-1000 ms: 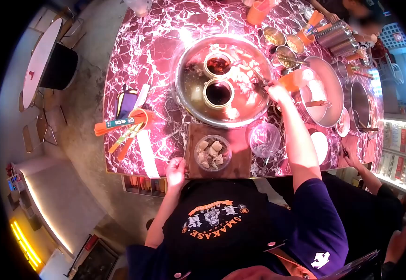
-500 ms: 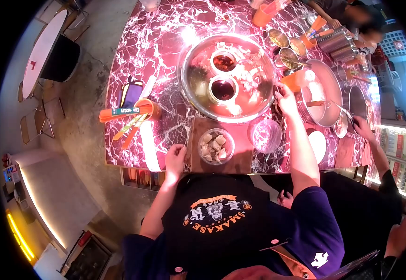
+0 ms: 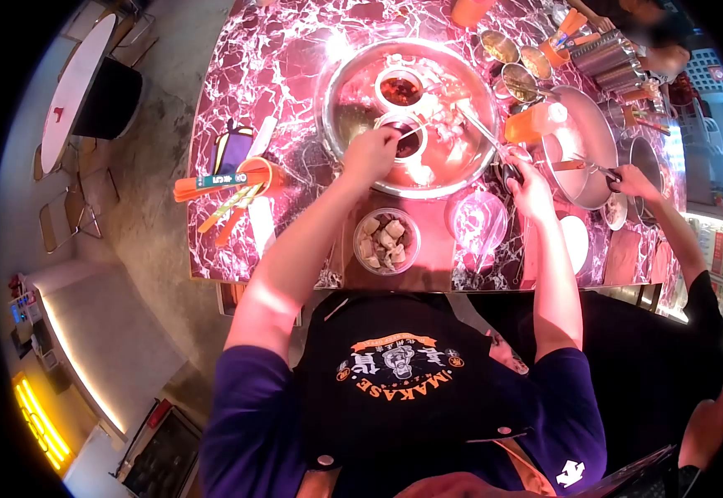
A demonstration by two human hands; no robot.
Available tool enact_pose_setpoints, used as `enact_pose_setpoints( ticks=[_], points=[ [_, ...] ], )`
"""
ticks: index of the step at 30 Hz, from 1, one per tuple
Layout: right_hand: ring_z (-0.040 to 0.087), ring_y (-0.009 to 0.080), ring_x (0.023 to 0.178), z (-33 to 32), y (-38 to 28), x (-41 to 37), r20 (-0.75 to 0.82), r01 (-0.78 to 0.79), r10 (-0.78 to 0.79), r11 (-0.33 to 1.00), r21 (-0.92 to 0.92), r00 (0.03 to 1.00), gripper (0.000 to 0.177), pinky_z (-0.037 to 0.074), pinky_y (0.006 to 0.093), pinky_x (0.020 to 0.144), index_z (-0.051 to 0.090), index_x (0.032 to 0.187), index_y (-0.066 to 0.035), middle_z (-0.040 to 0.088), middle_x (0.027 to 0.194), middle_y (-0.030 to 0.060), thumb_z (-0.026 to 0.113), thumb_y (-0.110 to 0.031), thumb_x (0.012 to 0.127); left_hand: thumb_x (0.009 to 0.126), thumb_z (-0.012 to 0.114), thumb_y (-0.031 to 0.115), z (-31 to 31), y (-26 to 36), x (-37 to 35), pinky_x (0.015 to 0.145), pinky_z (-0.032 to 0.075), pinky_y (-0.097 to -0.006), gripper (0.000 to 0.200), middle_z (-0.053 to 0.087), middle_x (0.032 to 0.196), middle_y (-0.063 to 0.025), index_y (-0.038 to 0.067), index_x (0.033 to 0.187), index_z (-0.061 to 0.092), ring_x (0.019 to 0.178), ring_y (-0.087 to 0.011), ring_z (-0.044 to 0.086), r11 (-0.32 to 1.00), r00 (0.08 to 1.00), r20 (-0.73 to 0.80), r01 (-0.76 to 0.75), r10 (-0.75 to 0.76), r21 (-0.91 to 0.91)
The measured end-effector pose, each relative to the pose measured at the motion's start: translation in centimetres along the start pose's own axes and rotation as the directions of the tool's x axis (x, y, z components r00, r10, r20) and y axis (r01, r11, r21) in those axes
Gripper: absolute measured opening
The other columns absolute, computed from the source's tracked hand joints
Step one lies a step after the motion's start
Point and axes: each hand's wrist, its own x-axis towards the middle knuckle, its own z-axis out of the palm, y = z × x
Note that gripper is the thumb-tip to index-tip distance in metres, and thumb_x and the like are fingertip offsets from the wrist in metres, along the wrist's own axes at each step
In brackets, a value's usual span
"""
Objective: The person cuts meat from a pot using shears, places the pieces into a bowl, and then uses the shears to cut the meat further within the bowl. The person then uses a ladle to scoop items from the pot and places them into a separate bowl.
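My left hand (image 3: 370, 156) reaches over the near left rim of a large metal basin (image 3: 325, 153), fingers pinched beside a cup of dark sauce (image 3: 411, 143). A thin pale stick (image 3: 413, 131) shows at its fingertips. My right hand (image 3: 531, 187) is closed round the dark handle of scissors (image 3: 482, 129), whose long metal blades point into the basin. Pale cut food pieces (image 3: 448, 129) lie there, beside a second cup holding red chili sauce (image 3: 399, 90). Nearest me stands a clear round tub of pale chunks (image 3: 386, 241) on a brown board (image 3: 428, 266).
A clear lid or bowl (image 3: 477, 222) lies right of the board. An orange cup of utensils (image 3: 270, 176) stands left. At right, a co-worker's hand (image 3: 639, 183) holds a dark-handled tool over a second basin (image 3: 602, 149), near an orange bottle (image 3: 527, 124).
My left hand has moved from beside the board up and over the basin to the dark sauce. My right hand has left the basin rim and now holds scissors.
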Motion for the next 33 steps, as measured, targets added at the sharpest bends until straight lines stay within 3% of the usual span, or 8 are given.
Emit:
enact_pose_setpoints(
  ticks=[3, 7, 11, 19, 21, 22, 23, 33],
  points=[
    [0.063, 0.0367, 0.112, -0.3, -0.1, -0.7, 0.061, -0.016, 0.017, 0.999, -0.032, 0.998, 0.048, 0.051, 0.0435, 0.094, 0.059, 0.131, -0.015, 0.065, 0.121, 0.0155, 0.072, -0.009, 0.085, 0.090, 0.056, 0.029, 1.3, 1.2, 3.5, 0.082, 0.054, -0.0450, 0.026, 0.073, 0.100, -0.0129, 0.020, 0.102, 0.077, 0.093, -0.0361, 0.068, 0.988, 0.988, 0.144, 0.039, -0.061, 0.150],
    [0.064, 0.0366, 0.105, -0.1, 0.6, -1.2, 0.040, 0.036, -0.030, 0.986, -0.160, 0.999, 0.046, 0.053, 0.0471, 0.086, 0.060, 0.130, -0.017, 0.064, 0.115, 0.0136, 0.071, -0.011, 0.086, 0.090, 0.056, 0.027, 3.1, 1.6, 4.3, 0.083, 0.054, -0.0437, 0.026, 0.073, 0.100, -0.0124, 0.019, 0.101, 0.077, 0.094, -0.0342, 0.069, 0.990, 0.995, 0.096, -0.036, 0.024, 0.133],
    [0.065, 0.0359, 0.100, -1.0, -0.4, -2.0, 0.024, 0.116, -0.114, 0.976, -0.185, 0.993, 0.046, 0.053, 0.0474, 0.083, 0.061, 0.129, -0.017, 0.064, 0.107, 0.0128, 0.071, -0.011, 0.085, 0.090, 0.058, 0.026, 4.9, -0.2, 4.4, 0.084, 0.055, -0.0415, 0.026, 0.074, 0.100, -0.0127, 0.014, 0.103, 0.077, 0.093, -0.0321, 0.070, 1.000, 0.993, 0.120, -0.008, 0.010, -0.020],
    [0.068, 0.0275, 0.097, -4.7, -4.7, -5.9, 0.063, -0.131, 0.133, 0.990, -0.046, 0.989, 0.051, 0.054, 0.0374, 0.086, 0.060, 0.130, -0.016, 0.066, 0.114, 0.0112, 0.074, -0.009, 0.081, 0.091, 0.064, 0.025, 2.5, 0.8, 0.3, 0.079, 0.054, -0.0344, 0.027, 0.074, 0.096, -0.0148, 0.005, 0.105, 0.075, 0.086, -0.0251, 0.071, 0.958, 0.999, 0.032, -0.030, 0.041, -0.284],
    [0.068, 0.0265, 0.098, -5.1, -5.4, -7.7, 0.033, -0.131, 0.132, 0.991, -0.036, 0.991, 0.052, 0.054, 0.0362, 0.087, 0.060, 0.130, -0.014, 0.066, 0.117, 0.0111, 0.075, -0.011, 0.080, 0.091, 0.064, 0.024, 1.4, 1.1, -1.1, 0.077, 0.053, -0.0347, 0.029, 0.074, 0.094, -0.0156, 0.003, 0.107, 0.074, 0.084, -0.0230, 0.071, 0.912, 0.997, 0.064, 0.060, -0.037, -0.406],
    [0.067, 0.0267, 0.093, -5.0, -5.4, -8.6, 0.019, -0.129, 0.129, 0.991, -0.024, 0.991, 0.053, 0.054, 0.0379, 0.085, 0.059, 0.129, -0.015, 0.066, 0.112, 0.0104, 0.077, -0.014, 0.079, 0.095, 0.062, 0.018, 0.8, 1.1, -1.4, 0.069, 0.049, -0.0262, 0.024, 0.070, 0.084, -0.0023, 0.001, 0.107, 0.075, 0.075, -0.0100, 0.061, 0.926, 0.994, 0.105, 0.062, -0.025, -0.371],
    [0.066, 0.0268, 0.088, -4.9, -5.5, -9.5, 0.008, -0.125, 0.125, 0.992, -0.012, 0.992, 0.054, 0.053, 0.0395, 0.084, 0.059, 0.128, -0.016, 0.066, 0.107, 0.0096, 0.078, -0.018, 0.078, 0.095, 0.062, 0.018, 0.6, 1.1, -1.9, 0.069, 0.049, -0.0262, 0.024, 0.070, 0.084, -0.0023, 0.001, 0.107, 0.075, 0.075, -0.0100, 0.061, 0.925, 0.995, 0.102, 0.054, -0.016, -0.376],
    [0.066, 0.0321, 0.108, -3.0, -9.6, -15.6, 0.041, -0.194, 0.193, 0.981, 0.019, 0.980, 0.060, 0.052, 0.0412, 0.093, 0.056, 0.131, -0.012, 0.065, 0.122, 0.0148, 0.078, -0.024, 0.076, 0.098, 0.061, 0.011, -0.1, 0.0, -6.2, 0.069, 0.048, -0.0239, 0.016, 0.070, 0.084, -0.0027, 0.000, 0.102, 0.072, 0.075, -0.0077, 0.061, 0.799, 0.988, 0.091, -0.042, 0.121, -0.600]
  ],
)
